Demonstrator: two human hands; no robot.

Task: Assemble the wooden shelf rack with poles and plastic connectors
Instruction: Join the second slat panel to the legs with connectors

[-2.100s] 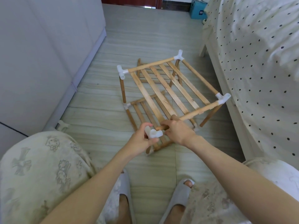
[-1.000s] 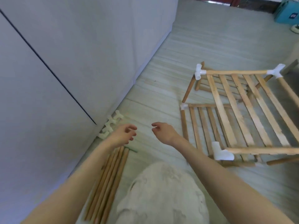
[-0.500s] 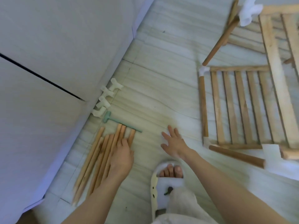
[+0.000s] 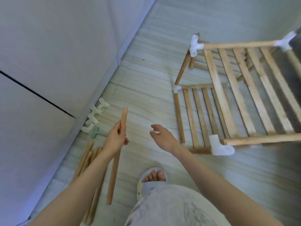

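The left hand (image 4: 114, 139) gripped a pole (image 4: 117, 154) that pointed away from the person. The right hand (image 4: 162, 138) hung loose beside it, holding nothing. The nearest open connector (image 4: 219, 145) on the rack (image 4: 241, 88) sat farther off, on the right.

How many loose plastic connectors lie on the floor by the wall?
4 loose connectors, in a row along the wall, beyond the spare poles. Others may be hidden.

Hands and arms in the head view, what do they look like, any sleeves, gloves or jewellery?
Both forearms are bare up to the frame edge, no sleeves showing. The left hand and right hand wear no gloves; no rings, watch or bracelets are visible.
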